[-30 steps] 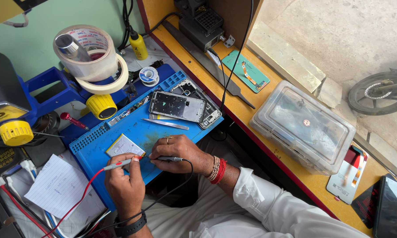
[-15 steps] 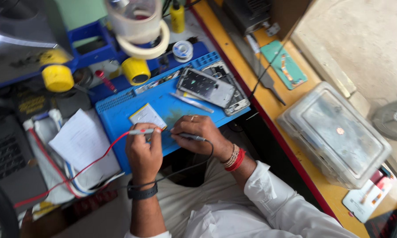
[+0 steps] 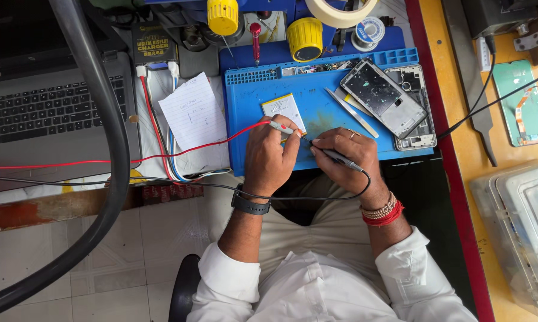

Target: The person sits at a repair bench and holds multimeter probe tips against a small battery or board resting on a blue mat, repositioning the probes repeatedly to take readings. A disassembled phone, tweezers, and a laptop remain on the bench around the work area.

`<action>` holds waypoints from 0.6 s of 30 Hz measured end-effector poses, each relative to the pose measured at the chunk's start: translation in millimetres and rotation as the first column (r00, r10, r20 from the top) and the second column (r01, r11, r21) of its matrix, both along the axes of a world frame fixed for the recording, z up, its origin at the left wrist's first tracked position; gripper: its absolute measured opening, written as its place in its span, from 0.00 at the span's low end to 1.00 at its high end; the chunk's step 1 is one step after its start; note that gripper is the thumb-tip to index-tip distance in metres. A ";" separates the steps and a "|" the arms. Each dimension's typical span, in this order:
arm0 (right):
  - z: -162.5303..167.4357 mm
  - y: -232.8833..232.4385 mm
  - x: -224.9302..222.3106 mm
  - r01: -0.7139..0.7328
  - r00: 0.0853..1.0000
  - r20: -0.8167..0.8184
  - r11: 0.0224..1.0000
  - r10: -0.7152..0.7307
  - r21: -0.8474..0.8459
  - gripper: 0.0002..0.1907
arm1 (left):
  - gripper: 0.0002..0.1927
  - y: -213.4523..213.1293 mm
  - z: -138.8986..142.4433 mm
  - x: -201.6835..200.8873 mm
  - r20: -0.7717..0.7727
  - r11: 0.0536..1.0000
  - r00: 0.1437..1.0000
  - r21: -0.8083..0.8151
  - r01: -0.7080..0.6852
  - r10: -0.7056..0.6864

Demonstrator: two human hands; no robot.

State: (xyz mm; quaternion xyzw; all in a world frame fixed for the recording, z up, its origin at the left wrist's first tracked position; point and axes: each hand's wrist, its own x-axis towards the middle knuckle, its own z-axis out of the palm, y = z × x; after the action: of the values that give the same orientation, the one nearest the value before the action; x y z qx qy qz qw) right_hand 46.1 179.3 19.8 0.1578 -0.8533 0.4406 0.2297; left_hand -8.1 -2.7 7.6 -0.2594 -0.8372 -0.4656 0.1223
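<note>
Two probes held over a small battery on the blue mat.
Red-lead probe (image 3: 279, 126) gripped by L hand (image 3: 269, 158), black-lead probe (image 3: 334, 156) by R hand (image 3: 346, 154); both tips near battery (image 3: 284, 109) at mat (image 3: 251, 125) centre; phone (image 3: 383, 95) apart.

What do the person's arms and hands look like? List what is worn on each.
Both arms wear white sleeves, rolled up to below the elbow. The left hand has a black watch with a dark strap on its wrist. The right hand has a ring on one finger, and its wrist carries red thread bands beside a beaded bracelet. No gloves.
</note>
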 end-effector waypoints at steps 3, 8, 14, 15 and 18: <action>-2.5 -0.4 -0.6 0.004 1.000 0.002 1.000 -0.004 -0.018 0.09 | 0.04 -0.7 -0.5 -0.3 0.005 1.000 1.000 -0.006 -0.004 0.005; -6.2 -1.5 0.4 0.019 1.000 -0.015 1.000 -0.019 -0.016 0.10 | 0.03 -1.7 -1.9 -0.2 0.004 1.000 1.000 0.005 0.001 -0.001; -6.5 -1.6 0.1 0.015 1.000 0.012 1.000 -0.015 -0.020 0.10 | 0.04 -0.9 -1.8 -0.7 0.007 1.000 1.000 -0.011 -0.006 0.006; -6.4 -1.5 0.3 0.015 1.000 0.012 1.000 -0.015 -0.018 0.10 | 0.04 -0.9 -1.9 -0.5 0.005 1.000 1.000 -0.011 -0.006 0.006; -6.3 -1.4 0.4 0.016 1.000 0.012 1.000 -0.016 -0.013 0.10 | 0.04 -1.0 -2.2 -0.5 0.003 1.000 1.000 -0.010 -0.003 0.003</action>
State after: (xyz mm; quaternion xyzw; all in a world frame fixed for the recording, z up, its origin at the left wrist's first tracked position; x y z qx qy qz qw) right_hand 46.5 177.9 13.5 0.1468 -0.8529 0.4454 0.2292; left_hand -8.5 -3.8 5.3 -0.2582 -0.8400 -0.4618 0.1206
